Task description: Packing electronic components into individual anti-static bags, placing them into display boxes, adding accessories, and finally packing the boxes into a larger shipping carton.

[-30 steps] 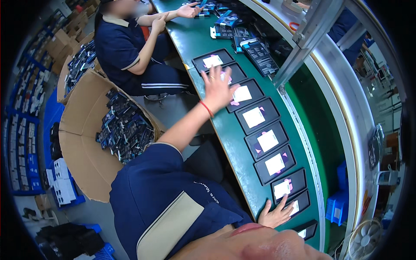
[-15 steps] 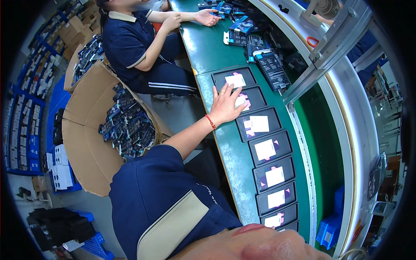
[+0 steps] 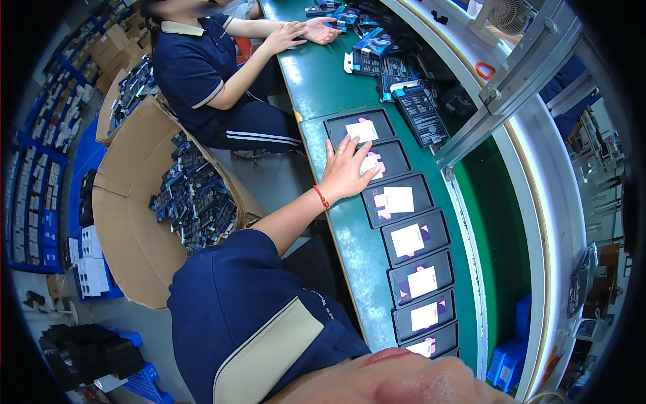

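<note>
My left hand (image 3: 345,174) lies palm down with its fingers spread, a ring on one finger and a red cord bracelet (image 3: 320,197) at the wrist. It reaches over the second black shallow tray (image 3: 398,156) from the far end of a row on the green table. Its fingertips meet the white card (image 3: 363,130) in the farthest tray, and its thumb side covers part of another white card (image 3: 369,163) with pink print. Several more such trays run toward me, among them one with a white card (image 3: 398,200) over a pink-and-purple sheet. My right hand is out of view.
Blue-and-black boxes (image 3: 420,114) are piled beyond the trays on the green table (image 3: 306,74). At left stands a large cardboard bin (image 3: 131,222) full of small dark packages. A co-worker (image 3: 192,67) sits at the far left edge. A metal post (image 3: 501,91) rises at right.
My left hand stays spread over the two far trays, with little movement. The whole view has shifted slightly. The co-worker's one hand has slid from the wrist onto the other hand.
</note>
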The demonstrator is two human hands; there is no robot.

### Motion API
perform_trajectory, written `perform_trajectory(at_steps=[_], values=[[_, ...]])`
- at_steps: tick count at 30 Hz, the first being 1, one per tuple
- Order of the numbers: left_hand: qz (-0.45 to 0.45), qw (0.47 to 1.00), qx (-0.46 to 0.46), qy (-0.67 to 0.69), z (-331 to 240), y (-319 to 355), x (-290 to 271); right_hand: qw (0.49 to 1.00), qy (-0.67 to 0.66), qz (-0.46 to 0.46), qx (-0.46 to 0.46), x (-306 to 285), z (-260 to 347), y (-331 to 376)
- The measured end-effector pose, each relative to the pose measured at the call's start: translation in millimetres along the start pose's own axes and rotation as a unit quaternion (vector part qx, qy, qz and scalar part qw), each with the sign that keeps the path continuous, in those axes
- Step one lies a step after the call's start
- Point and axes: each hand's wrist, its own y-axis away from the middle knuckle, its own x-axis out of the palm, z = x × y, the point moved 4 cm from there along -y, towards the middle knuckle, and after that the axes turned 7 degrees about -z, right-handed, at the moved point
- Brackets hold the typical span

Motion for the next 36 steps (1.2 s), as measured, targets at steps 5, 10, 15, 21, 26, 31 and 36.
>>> perform_trajectory(at_steps=[5,10,15,21,26,31,36], values=[[-0.003,1.0,0.002,0.003,0,0,1,1.0,-0.01,-0.005,0.004,-4,5,-2],[-0.003,1.0,-0.001,0.002,0,0,-1,1.0,-0.015,-0.007,0.009,-7,7,-4],[-0.013,1.0,0.007,0.008,0,0,-1,0.994,-0.064,-0.071,0.048,-35,38,-26],[-0.027,0.999,0.018,-0.001,-3,1,6,0.995,-0.059,-0.076,0.017,-16,22,-19],[-0.022,1.0,0.009,0.009,-1,3,-2,0.995,-0.067,-0.075,0.009,-17,28,-28],[-0.017,1.0,0.01,0.008,-1,3,1,0.995,-0.068,-0.068,0.022,-19,35,-27],[-0.011,1.0,0.0,0.021,2,1,1,0.995,-0.054,-0.065,0.044,-36,43,-27]])
